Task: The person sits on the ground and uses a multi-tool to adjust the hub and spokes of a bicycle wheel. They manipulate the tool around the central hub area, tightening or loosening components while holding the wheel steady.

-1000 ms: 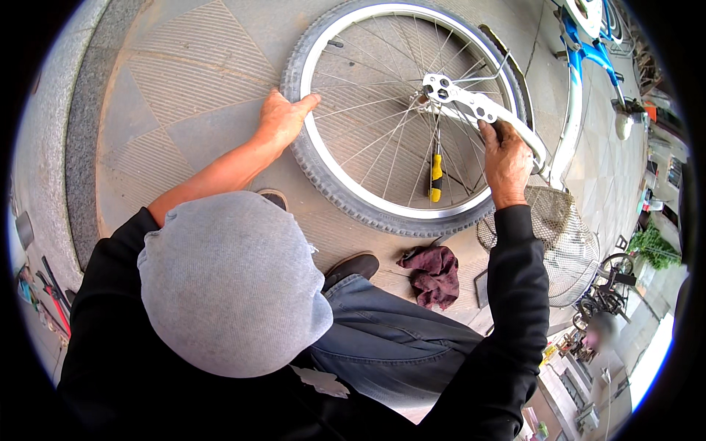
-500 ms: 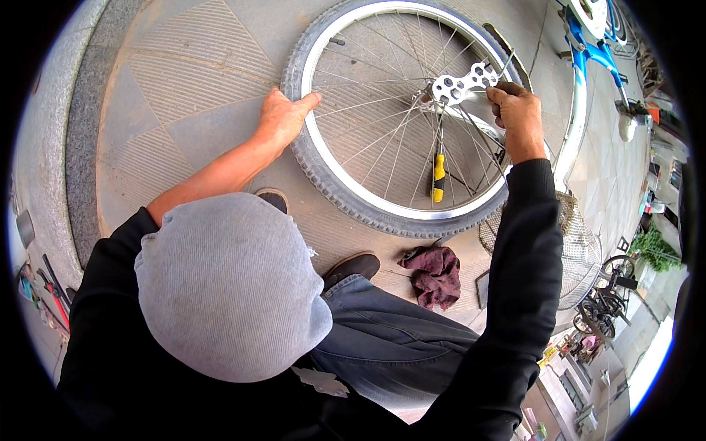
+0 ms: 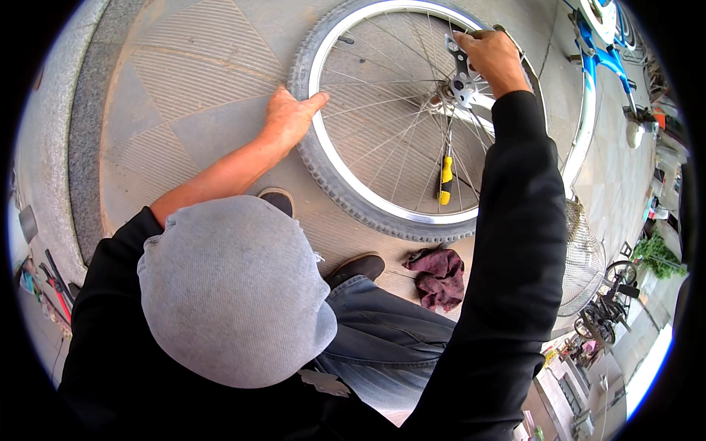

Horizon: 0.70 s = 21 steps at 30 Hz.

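A bicycle wheel (image 3: pixel 323 173) with a knobby grey tyre and silver rim stands in front of me beside the bike. My left hand (image 3: pixel 288 121) is closed around its tyre and rim at the left, thumb over the rim. My right hand (image 3: pixel 494 60) grips the upper end of a silver multi-hole bone wrench (image 3: pixel 462 87). The wrench's lower end sits at the hub axle, hiding the nut there. Below the hub, a yellow-and-black screwdriver (image 3: pixel 446 180) shows among the spokes; I cannot tell what holds it.
A dark red rag (image 3: pixel 440 281) lies on the paving near my shoe (image 3: pixel 356 269). The white-and-blue bicycle frame (image 3: pixel 588 92) extends at the right, with a wire basket (image 3: pixel 585 253) nearer me. Farther right are parked bicycles (image 3: pixel 609 305) and a green plant (image 3: pixel 657 255).
My right hand has swung the wrench from pointing right to pointing up and away around the hub. The left hand keeps its hold on the tyre.
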Each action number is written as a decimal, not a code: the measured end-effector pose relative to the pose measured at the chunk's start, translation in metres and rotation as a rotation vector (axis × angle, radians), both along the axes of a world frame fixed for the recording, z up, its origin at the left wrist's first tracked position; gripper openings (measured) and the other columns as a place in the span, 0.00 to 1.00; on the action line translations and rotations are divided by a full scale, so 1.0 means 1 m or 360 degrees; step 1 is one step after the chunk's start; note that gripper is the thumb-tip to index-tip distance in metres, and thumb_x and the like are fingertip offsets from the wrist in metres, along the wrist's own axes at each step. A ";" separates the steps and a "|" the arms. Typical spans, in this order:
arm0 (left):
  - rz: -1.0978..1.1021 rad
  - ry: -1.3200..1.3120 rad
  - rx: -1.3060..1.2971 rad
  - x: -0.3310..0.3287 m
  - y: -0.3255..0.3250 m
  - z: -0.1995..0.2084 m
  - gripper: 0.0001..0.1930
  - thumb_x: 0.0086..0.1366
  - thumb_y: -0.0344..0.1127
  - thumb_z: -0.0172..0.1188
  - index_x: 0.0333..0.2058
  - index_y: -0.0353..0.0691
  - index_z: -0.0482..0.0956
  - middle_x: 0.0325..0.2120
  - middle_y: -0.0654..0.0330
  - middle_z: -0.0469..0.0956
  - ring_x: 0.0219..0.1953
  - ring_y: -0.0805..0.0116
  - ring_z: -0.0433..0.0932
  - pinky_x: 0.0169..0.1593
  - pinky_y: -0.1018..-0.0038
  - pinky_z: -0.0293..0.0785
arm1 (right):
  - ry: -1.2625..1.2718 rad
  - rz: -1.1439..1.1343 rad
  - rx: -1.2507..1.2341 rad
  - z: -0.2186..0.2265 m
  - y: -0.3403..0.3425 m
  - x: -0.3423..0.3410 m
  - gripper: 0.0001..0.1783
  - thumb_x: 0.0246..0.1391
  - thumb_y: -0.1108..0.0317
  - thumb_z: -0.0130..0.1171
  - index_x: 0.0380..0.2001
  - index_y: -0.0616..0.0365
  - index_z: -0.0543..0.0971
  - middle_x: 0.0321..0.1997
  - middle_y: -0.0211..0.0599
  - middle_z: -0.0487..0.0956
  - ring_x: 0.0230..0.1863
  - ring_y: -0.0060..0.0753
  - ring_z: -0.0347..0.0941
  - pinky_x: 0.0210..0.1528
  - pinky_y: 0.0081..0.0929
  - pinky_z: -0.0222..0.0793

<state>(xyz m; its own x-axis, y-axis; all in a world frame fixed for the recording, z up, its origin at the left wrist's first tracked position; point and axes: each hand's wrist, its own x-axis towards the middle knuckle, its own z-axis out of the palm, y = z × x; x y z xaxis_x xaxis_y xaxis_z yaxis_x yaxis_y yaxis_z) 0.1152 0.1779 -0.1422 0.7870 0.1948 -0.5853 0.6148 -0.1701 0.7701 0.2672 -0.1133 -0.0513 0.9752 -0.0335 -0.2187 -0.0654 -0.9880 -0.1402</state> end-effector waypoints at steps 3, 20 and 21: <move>-0.0029 0.0033 -0.0021 0.001 -0.001 0.001 0.31 0.57 0.42 0.70 0.48 0.22 0.70 0.38 0.45 0.79 0.37 0.62 0.81 0.40 0.69 0.78 | -0.0087 0.0106 -0.0189 0.004 0.044 -0.012 0.25 0.55 0.42 0.60 0.40 0.52 0.87 0.39 0.44 0.85 0.43 0.47 0.82 0.49 0.39 0.74; -0.0055 0.0071 -0.0016 0.002 0.002 0.004 0.30 0.56 0.42 0.70 0.49 0.24 0.70 0.38 0.46 0.79 0.37 0.61 0.81 0.40 0.69 0.79 | -0.0334 0.0778 -0.0283 0.035 0.075 -0.152 0.08 0.46 0.71 0.57 0.33 0.57 0.79 0.36 0.36 0.76 0.40 0.39 0.74 0.40 0.35 0.74; -0.0056 0.0080 -0.0012 0.002 0.001 0.006 0.31 0.56 0.42 0.70 0.49 0.23 0.70 0.38 0.46 0.79 0.37 0.61 0.81 0.41 0.68 0.79 | -0.0444 0.0758 -0.0239 0.034 0.065 -0.157 0.09 0.48 0.70 0.59 0.34 0.57 0.78 0.37 0.36 0.76 0.39 0.40 0.74 0.39 0.36 0.74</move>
<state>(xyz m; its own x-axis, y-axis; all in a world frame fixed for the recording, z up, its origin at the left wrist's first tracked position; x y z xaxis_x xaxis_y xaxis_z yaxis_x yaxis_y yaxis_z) 0.1172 0.1789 -0.1365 0.7629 0.1630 -0.6257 0.6465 -0.1866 0.7397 0.1106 -0.0479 -0.0170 0.9104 0.4130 0.0225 0.4113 -0.9098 0.0562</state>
